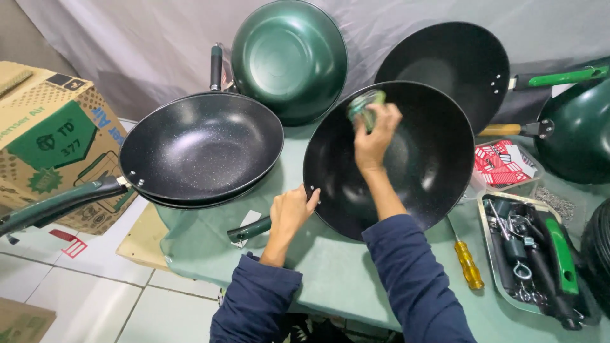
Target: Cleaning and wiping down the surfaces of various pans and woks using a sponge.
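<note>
Both arms wear dark navy long sleeves of soft, slightly creased fabric, entering from about 6 o'clock. The cuffs end at mid-forearm, leaving the wrists bare. The left hand (292, 211) and the right hand (375, 136) are ungloved, without rings or a watch.
</note>
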